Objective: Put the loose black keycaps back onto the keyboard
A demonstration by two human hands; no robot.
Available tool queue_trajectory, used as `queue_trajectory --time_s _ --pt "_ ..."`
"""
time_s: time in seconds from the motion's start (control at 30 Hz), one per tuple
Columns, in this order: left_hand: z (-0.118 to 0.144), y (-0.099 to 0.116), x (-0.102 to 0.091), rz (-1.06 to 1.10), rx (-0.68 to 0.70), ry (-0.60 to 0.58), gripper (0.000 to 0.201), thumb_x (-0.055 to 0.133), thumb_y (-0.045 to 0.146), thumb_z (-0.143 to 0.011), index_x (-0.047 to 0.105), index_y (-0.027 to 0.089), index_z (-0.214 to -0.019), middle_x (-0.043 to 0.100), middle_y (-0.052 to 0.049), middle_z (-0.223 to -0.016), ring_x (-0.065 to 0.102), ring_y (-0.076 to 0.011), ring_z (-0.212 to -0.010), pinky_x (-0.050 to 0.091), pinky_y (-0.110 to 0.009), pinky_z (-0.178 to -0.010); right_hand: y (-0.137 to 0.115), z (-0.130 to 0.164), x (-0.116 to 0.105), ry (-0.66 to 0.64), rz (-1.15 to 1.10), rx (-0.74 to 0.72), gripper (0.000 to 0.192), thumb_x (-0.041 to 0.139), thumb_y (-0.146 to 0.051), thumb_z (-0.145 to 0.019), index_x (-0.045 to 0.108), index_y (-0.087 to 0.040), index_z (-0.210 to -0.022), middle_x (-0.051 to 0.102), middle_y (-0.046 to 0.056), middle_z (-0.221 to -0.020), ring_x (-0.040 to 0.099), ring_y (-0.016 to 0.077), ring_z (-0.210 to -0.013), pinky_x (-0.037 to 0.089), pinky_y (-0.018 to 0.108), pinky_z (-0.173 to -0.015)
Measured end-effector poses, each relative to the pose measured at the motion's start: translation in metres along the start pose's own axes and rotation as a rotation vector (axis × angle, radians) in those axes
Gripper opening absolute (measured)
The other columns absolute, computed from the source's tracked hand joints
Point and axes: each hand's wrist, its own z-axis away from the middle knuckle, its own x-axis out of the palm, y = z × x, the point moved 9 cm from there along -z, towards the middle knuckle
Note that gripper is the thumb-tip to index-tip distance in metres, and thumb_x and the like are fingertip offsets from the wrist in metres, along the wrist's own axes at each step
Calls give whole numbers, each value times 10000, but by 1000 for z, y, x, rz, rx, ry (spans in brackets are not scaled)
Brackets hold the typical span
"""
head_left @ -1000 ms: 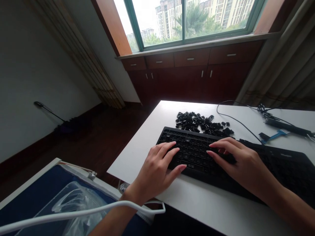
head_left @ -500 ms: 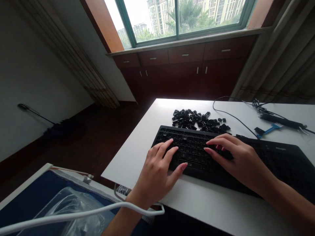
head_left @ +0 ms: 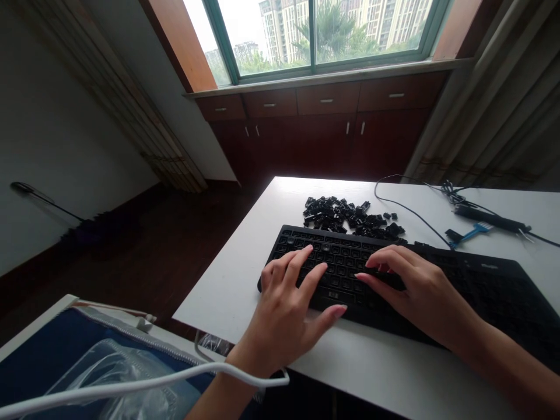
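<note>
A black keyboard (head_left: 345,251) with its keycaps off, showing rows of bare sockets, lies along the near side of the table. My left hand (head_left: 291,291) rests over its left end, fingers spread, thumb reaching past the front edge, holding nothing. Over the middle of the keyboard, my right hand (head_left: 406,274) has its fingers bent toward the thumb. A dark, elongated piece that looks like a black keycap (head_left: 387,279) shows between them, partly hidden. Behind the keyboard sits a heap of loose black keycaps (head_left: 345,216).
A blue brush (head_left: 470,234) and a black corded tool (head_left: 490,217) lie at the right on the white table (head_left: 245,256). At lower left are a blue zipped cover (head_left: 48,344), clear plastic (head_left: 126,373) and a white bar (head_left: 144,385). An umbrella (head_left: 83,230) is on the floor.
My left hand has shifted slightly right along the keyboard. My right thumb and fingers have moved a little left, with the dark piece between them. The view has shifted slightly.
</note>
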Motion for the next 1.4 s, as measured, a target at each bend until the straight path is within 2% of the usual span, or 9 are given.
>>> queue_trajectory --time_s 0.13,0.23,0.33,0.57,0.77,0.93,1.03,1.2,1.4 --pt "-5 19 6 34 68 -47 587 570 584 -919 546 225 -1382 381 -137 -1557 369 -359 -1386 326 -529 -1094 7 0 1 1 -59 52 129 645 -304 -933 617 -242 -1043 661 45 -1004 654 175 -845 558 319 -747" --pt "-6 20 12 37 41 -88 562 532 577 -942 540 239 -1391 345 -129 -1582 347 -354 -1404 304 -535 -1107 10 -1 0 21 -130 70 30 633 -245 -936 655 -248 -956 655 40 -1039 660 160 -859 562 300 -757" --pt "-6 18 13 33 32 -89 553 522 571 -949 541 240 -1392 331 -128 -1589 337 -356 -1410 301 -534 -1110 14 -3 0 22 -184 114 43 645 -220 -922 672 -249 -904 652 33 -1031 662 151 -847 568 288 -746" --pt "-11 31 16 28 105 -118 558 469 565 -979 493 248 -1437 335 -136 -1586 307 -333 -1446 260 -525 -1135 10 -3 4 -27 -160 121 163 608 -242 -947 674 -260 -1094 650 35 -1076 660 137 -832 571 276 -735" --pt "-5 33 14 81 135 -120 528 466 517 -1002 495 198 -1421 469 -76 -1503 390 -256 -1383 237 -442 -1146 7 -1 5 -88 7 2 236 578 -224 -958 679 -240 -1171 635 75 -1168 633 199 -1054 551 358 -930" --pt "-2 32 16 130 123 -135 505 456 513 -1009 505 189 -1394 530 -51 -1438 441 -231 -1327 244 -430 -1117 5 3 2 -216 29 -125 370 518 -157 -982 606 -263 -1326 621 68 -1291 601 188 -1162 541 346 -980" --pt "-3 33 16 144 117 -122 508 448 508 -1015 494 179 -1400 545 -52 -1414 449 -223 -1315 241 -424 -1113 3 1 0 -191 12 -139 310 545 -154 -977 645 -259 -1252 664 47 -1243 636 165 -1113 550 311 -962" --pt "-4 34 14 170 108 -100 479 444 496 -1020 509 189 -1381 553 -40 -1402 459 -218 -1301 252 -417 -1106 -1 -10 1 -20 -34 -60 42 675 -225 -916 686 -214 -955 723 28 -1022 694 141 -913 579 264 -839" --pt "-4 32 13 184 84 -100 443 433 475 -1028 515 206 -1371 549 -22 -1409 454 -213 -1310 264 -417 -1100 -13 -7 11 -127 -22 -161 214 610 -158 -946 680 -252 -1125 705 25 -1203 664 154 -1096 547 285 -963"
